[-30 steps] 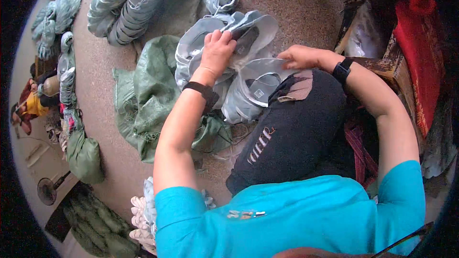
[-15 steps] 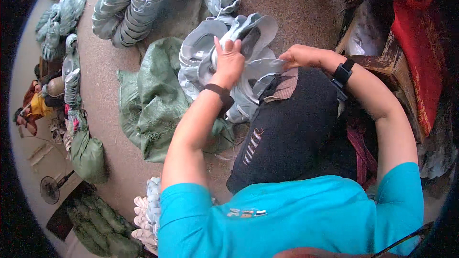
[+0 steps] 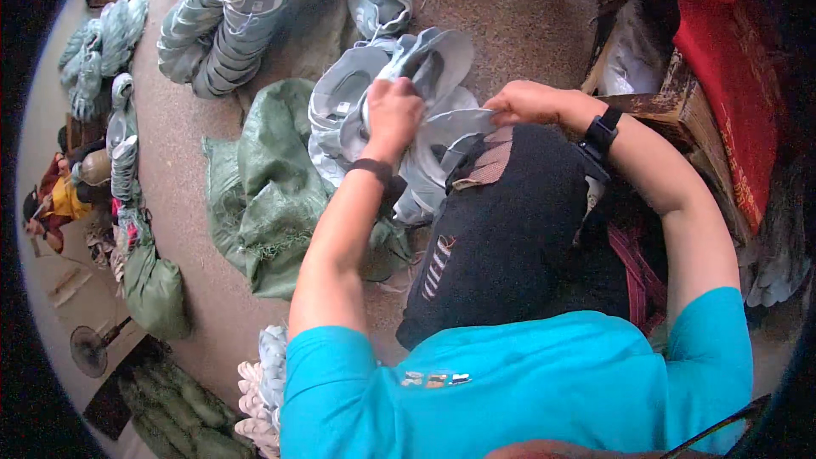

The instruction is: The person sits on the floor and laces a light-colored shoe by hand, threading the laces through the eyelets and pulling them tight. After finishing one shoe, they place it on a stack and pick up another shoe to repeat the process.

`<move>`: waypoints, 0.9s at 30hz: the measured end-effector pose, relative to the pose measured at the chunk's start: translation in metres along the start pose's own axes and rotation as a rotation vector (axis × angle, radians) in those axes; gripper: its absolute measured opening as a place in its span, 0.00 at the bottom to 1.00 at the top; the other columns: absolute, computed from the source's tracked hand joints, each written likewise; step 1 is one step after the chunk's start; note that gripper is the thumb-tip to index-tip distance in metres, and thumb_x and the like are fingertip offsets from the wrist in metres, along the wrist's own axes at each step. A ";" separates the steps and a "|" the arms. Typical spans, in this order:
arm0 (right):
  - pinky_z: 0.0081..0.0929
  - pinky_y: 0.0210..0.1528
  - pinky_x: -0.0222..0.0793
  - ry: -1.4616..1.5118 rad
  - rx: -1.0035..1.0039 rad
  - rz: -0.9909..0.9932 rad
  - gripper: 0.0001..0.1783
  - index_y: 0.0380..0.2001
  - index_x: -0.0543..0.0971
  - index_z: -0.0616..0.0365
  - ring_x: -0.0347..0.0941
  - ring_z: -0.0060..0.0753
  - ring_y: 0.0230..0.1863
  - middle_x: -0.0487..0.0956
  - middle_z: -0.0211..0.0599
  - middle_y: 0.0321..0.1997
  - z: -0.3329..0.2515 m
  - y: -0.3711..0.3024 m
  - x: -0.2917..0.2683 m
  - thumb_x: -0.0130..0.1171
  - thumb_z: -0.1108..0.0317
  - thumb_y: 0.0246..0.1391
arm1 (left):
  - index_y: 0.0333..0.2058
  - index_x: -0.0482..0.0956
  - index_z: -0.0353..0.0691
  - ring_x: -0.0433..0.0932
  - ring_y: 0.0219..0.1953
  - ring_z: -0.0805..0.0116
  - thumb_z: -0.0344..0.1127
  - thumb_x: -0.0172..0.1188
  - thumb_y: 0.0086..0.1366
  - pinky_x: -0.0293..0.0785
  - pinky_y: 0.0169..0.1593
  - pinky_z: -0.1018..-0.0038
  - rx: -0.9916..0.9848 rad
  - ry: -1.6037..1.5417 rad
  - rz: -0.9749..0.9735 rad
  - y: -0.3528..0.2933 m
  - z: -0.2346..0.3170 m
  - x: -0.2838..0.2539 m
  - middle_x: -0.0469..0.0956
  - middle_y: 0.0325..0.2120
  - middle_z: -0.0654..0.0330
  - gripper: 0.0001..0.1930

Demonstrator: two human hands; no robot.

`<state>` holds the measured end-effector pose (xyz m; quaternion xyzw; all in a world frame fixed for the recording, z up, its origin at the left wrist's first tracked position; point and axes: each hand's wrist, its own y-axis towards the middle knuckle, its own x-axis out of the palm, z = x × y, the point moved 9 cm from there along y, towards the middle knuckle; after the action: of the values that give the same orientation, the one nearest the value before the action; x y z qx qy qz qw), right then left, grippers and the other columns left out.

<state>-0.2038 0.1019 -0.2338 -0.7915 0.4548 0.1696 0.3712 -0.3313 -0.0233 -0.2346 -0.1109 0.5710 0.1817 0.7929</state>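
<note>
A cluster of pale grey shoe uppers [image 3: 340,85] lies in front of my knees. My left hand [image 3: 395,116] is curled over the middle of it, closed on a shoe upper; its fingertips are partly hidden. With thumb and fingers, my right hand [image 3: 524,104] pinches the edge of a pale grey shoe upper [image 3: 461,125] at the cluster's right side. That edge reaches over my black-clad leg [image 3: 510,221], where a mesh patch shows at the knee. Another grey upper [image 3: 380,10] sits just beyond the cluster.
A crumpled green woven sack [image 3: 272,195] lies left of the cluster. Farther off stand long nested stacks of grey uppers [image 3: 229,34]. A worn wooden frame [image 3: 680,102] with red cloth [image 3: 739,102] is at right. Another person [image 3: 64,195] sits far left, near a fan [image 3: 89,348].
My left hand's fingers, raised and spread before, are now curled in over the uppers. My right hand keeps its pinch. The whole view has shifted slightly.
</note>
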 end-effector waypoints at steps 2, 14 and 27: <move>0.46 0.39 0.70 0.041 0.043 -0.009 0.12 0.37 0.76 0.56 0.75 0.56 0.37 0.79 0.50 0.33 0.005 -0.005 0.000 0.56 0.61 0.52 | 0.25 0.85 0.43 0.72 0.43 0.62 0.37 0.65 0.55 0.67 0.49 0.67 -0.059 -0.313 0.198 0.004 -0.020 -0.035 0.80 0.35 0.64 0.05; 0.35 0.50 0.70 0.246 -0.228 0.124 0.24 0.52 0.75 0.57 0.75 0.40 0.46 0.79 0.41 0.48 -0.068 0.033 -0.092 0.61 0.60 0.53 | 0.35 0.84 0.37 0.71 0.45 0.68 0.32 0.63 0.60 0.66 0.52 0.74 -0.276 -0.813 0.072 -0.053 -0.021 -0.098 0.75 0.40 0.61 0.06; 0.41 0.37 0.72 0.166 -0.276 -0.043 0.23 0.50 0.76 0.54 0.78 0.47 0.34 0.80 0.48 0.33 -0.077 0.101 0.007 0.62 0.62 0.51 | 0.36 0.84 0.35 0.71 0.43 0.75 0.31 0.61 0.62 0.64 0.50 0.78 -0.481 -1.158 0.075 -0.081 -0.026 -0.088 0.75 0.37 0.65 0.07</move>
<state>-0.2911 0.0089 -0.2303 -0.8559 0.4393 0.1562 0.2237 -0.3450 -0.1208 -0.1620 -0.1498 -0.0045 0.3635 0.9195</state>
